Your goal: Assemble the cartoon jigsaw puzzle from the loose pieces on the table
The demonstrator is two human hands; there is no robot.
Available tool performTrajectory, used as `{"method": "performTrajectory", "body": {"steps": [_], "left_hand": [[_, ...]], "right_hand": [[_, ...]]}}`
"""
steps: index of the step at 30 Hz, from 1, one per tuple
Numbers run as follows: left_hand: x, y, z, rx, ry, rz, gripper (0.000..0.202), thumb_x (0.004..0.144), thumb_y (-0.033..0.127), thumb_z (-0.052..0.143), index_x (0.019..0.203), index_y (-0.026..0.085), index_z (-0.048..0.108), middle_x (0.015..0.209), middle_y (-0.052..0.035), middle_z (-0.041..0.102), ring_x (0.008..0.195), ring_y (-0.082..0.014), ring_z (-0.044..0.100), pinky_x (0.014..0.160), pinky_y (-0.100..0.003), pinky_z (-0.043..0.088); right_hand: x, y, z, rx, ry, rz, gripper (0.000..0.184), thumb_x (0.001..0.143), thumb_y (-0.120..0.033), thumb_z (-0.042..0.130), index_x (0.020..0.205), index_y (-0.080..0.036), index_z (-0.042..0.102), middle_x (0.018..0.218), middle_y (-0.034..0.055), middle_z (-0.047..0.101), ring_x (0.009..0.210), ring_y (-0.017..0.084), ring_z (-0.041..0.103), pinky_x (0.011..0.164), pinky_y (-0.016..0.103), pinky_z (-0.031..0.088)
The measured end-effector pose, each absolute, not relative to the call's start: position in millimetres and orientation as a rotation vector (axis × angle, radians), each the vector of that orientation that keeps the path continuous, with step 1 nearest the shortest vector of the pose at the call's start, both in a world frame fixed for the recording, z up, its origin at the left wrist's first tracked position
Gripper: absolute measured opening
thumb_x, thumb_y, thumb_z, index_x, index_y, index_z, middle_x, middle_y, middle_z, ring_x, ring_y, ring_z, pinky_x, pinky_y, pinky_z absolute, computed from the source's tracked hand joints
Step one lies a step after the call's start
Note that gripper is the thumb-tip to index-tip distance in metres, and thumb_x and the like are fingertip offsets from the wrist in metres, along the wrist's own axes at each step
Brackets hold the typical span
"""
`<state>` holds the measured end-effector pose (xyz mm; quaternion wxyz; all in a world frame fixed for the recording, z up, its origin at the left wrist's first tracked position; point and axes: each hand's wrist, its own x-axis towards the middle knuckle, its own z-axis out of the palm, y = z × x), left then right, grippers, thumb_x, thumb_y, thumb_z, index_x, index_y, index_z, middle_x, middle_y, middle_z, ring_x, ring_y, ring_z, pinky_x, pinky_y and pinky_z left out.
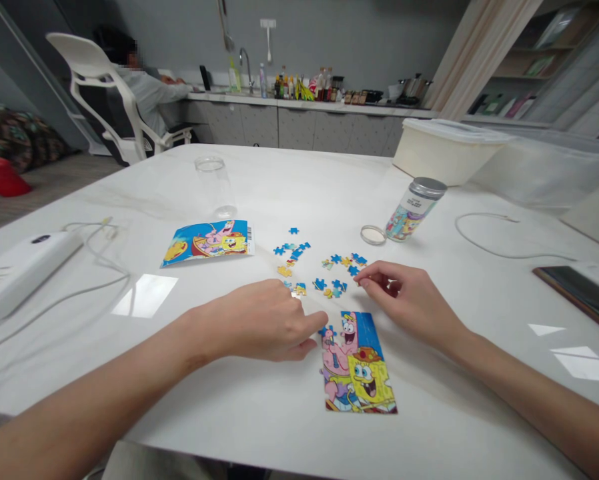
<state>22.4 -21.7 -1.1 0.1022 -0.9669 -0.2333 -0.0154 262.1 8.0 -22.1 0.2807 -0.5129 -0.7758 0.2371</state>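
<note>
A partly assembled cartoon jigsaw puzzle (358, 365) lies on the white table (289, 187) in front of me. My left hand (264, 320) rests with curled fingers, its fingertip pressing at the puzzle's top left corner. My right hand (409, 300) is pinched together just above the puzzle's top right, its fingertips beside several loose blue pieces (324, 267); whether a piece sits in the pinch is hidden. A printed reference picture (208, 241) lies further left.
A small tube of pieces (414, 210) stands with its lid (373, 234) beside it. There is a clear jar (214, 187), a white device with cables (22, 267), white tubs (444, 150) and a dark phone (579, 290). A person sits in a chair (109, 100) far left.
</note>
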Motion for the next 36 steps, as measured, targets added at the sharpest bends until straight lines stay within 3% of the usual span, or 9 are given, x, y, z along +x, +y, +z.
{"method": "performTrajectory", "body": {"steps": [12, 27, 32, 36], "left_hand": [[23.7, -22.5, 0.3, -2.856, -0.723, 0.047, 0.01, 0.086, 0.029, 0.055, 0.081, 0.02, 0.057, 0.046, 0.0026, 0.057, 0.036, -0.0135, 0.046, 0.04, -0.032, 0.014], [23.6, -23.2, -1.0, -2.847, -0.711, 0.052, 0.009, 0.086, 0.029, 0.054, 0.085, 0.021, 0.056, 0.046, 0.0036, 0.056, 0.037, -0.0135, 0.047, 0.04, -0.033, 0.014], [21.3, -21.6, -3.5, -2.842, -0.659, 0.056, 0.015, 0.088, 0.029, 0.053, 0.1, 0.022, 0.058, 0.048, 0.0043, 0.056, 0.037, -0.0135, 0.048, 0.041, -0.033, 0.013], [19.9, -21.3, -3.5, -2.869, -0.595, 0.023, 0.012, 0.087, 0.022, 0.052, 0.098, 0.023, 0.059, 0.047, 0.0041, 0.055, 0.036, -0.0118, 0.044, 0.041, -0.032, 0.014]], "right_hand": [[261.8, 7.7, -22.6, -1.357, -2.102, 0.615, 0.018, 0.085, -0.03, 0.054, 0.081, -0.02, 0.068, 0.063, 0.0013, 0.063, 0.054, 0.014, 0.052, 0.051, 0.028, 0.041], [266.4, 14.1, -25.5, -1.409, -2.108, 0.604, 0.017, 0.086, -0.029, 0.055, 0.084, -0.02, 0.07, 0.071, 0.0025, 0.068, 0.055, 0.014, 0.053, 0.054, 0.028, 0.042], [276.3, 29.8, -26.5, -1.386, -2.107, 0.402, 0.015, 0.082, -0.024, 0.056, 0.082, -0.019, 0.07, 0.072, 0.0029, 0.068, 0.055, 0.014, 0.053, 0.056, 0.028, 0.042], [286.0, 41.9, -26.1, -1.349, -2.111, 0.195, 0.015, 0.08, -0.021, 0.054, 0.079, -0.018, 0.068, 0.076, 0.0039, 0.068, 0.064, 0.016, 0.056, 0.063, 0.03, 0.044]]}}
